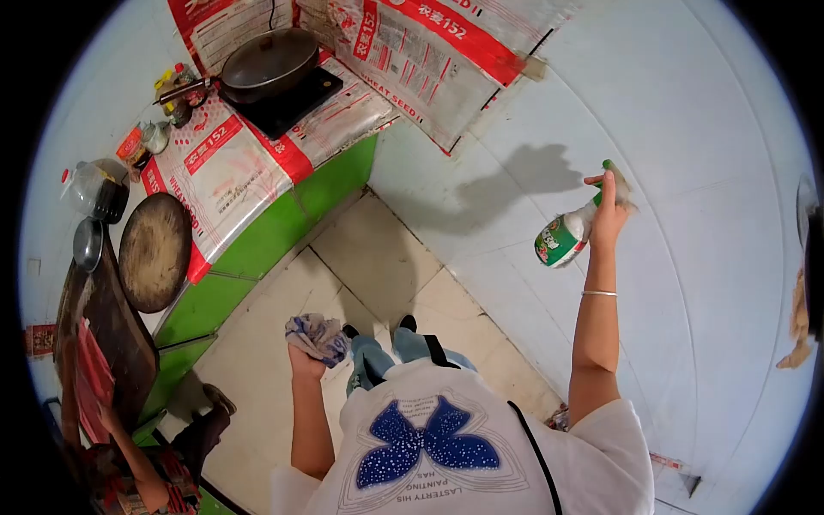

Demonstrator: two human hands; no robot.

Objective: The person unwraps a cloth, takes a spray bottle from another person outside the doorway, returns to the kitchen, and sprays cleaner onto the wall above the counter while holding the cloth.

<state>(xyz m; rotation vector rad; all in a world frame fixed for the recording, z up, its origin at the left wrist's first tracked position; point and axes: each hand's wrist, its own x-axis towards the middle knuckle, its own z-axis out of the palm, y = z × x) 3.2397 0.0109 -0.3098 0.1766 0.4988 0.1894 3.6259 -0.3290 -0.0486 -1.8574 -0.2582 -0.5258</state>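
My right hand (606,213) is raised in front of the pale wall, wrapped round the neck of a spray bottle (560,241). The bottle is green and white with a green sprayer head, and it is tilted, its base toward the lower left. Lower down on the left, my left hand (305,362) grips a crumpled cloth (318,338), patterned in grey-white and blue-purple. The cloth hangs in the air over the tiled floor, and it hides most of the fingers of that hand.
A lidded pan (269,62) sits on a black cooktop (283,101), on a counter (245,184) covered with printed sheets. Bottles, jars and a round wooden board (155,252) stand at left. A co-worker's hand (110,421) touches a red cloth (93,378) at lower left.
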